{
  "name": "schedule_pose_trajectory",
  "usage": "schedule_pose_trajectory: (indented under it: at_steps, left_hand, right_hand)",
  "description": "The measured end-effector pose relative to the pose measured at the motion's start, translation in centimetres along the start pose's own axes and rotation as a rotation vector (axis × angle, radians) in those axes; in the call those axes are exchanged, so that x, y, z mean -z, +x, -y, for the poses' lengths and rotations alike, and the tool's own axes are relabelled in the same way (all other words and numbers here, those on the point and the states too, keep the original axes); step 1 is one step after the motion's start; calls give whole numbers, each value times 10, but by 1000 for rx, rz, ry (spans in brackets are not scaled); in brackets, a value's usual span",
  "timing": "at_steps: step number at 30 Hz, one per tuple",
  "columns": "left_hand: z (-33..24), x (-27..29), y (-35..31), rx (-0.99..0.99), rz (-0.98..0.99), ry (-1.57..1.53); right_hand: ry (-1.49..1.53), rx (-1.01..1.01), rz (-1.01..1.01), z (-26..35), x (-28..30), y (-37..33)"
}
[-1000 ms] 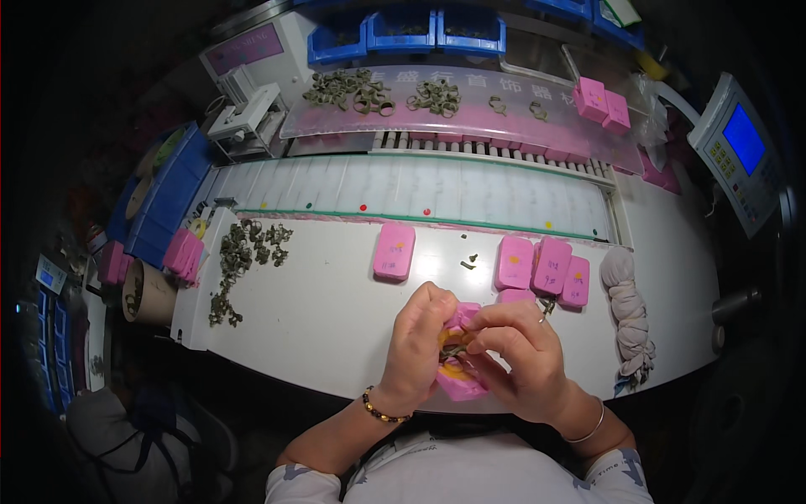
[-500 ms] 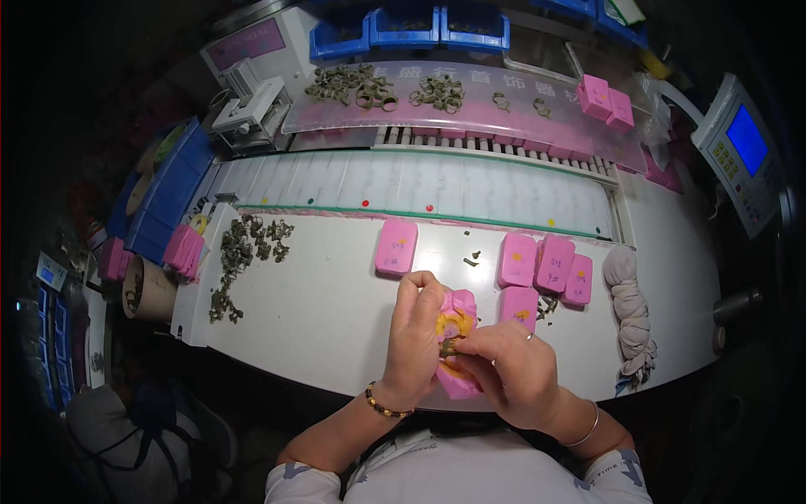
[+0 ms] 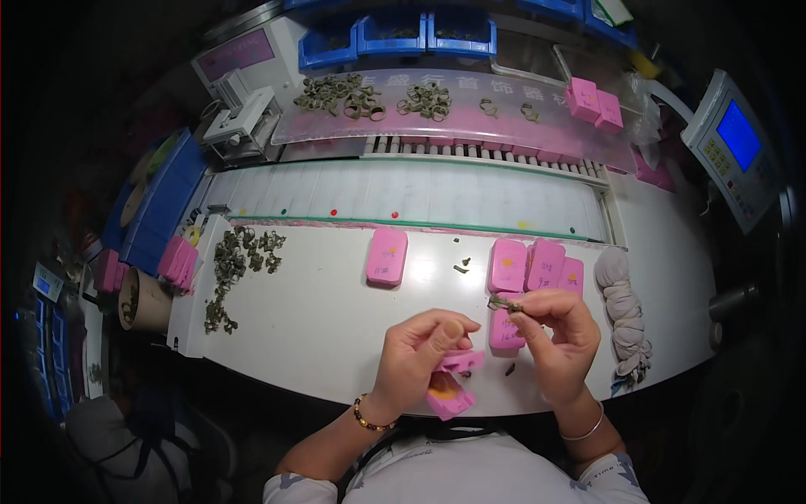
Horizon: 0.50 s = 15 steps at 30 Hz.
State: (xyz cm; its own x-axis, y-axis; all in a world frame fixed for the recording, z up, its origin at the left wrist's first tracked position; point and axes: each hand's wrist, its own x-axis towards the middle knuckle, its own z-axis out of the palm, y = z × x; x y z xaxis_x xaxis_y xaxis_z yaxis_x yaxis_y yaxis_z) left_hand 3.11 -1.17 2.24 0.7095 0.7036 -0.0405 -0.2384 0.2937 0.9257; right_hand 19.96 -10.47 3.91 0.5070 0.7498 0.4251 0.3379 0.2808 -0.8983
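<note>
My left hand (image 3: 411,357) is closed on a pink rubber mould (image 3: 452,403), which is bent apart and shows a yellow-orange patch inside. To its right, my right hand (image 3: 564,340) pinches a dark green wax ring piece (image 3: 504,304) between thumb and fingers. That piece is held above a pink mould block (image 3: 506,334) lying on the white table. Another pink block (image 3: 386,257) lies beyond my left hand. Several more sit side by side at the right, among them one block (image 3: 508,267) at the left of the group.
Green wax rings (image 3: 239,260) lie heaped at the left. More rings (image 3: 340,94) rest on a clear shelf (image 3: 395,130) behind the rollers. A twisted pale cloth (image 3: 623,311) lies at right, below a control panel (image 3: 735,147). Blue bins (image 3: 390,38) stand at the back.
My right hand has moved away from the mould, up and to the right, with the green wax ring piece in its fingers. My left hand has lowered slightly, still gripping the mould.
</note>
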Motion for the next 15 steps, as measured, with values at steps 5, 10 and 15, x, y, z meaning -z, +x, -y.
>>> schedule_pose_trajectory:
  at_steps: [5, 10, 15]
  left_hand:
    - [-6, -14, -6, -12, 82, 115]
    - [-9, -9, -3, 47, 105, 214]
    - [-3, -9, -4, 93, 58, 76]
  right_hand:
    - [-406, 537, 101, 3, 4, 2]
    - [-489, 688, 174, -1, 4, -2]
    - [-501, 755, 170, -5, 2, -3]
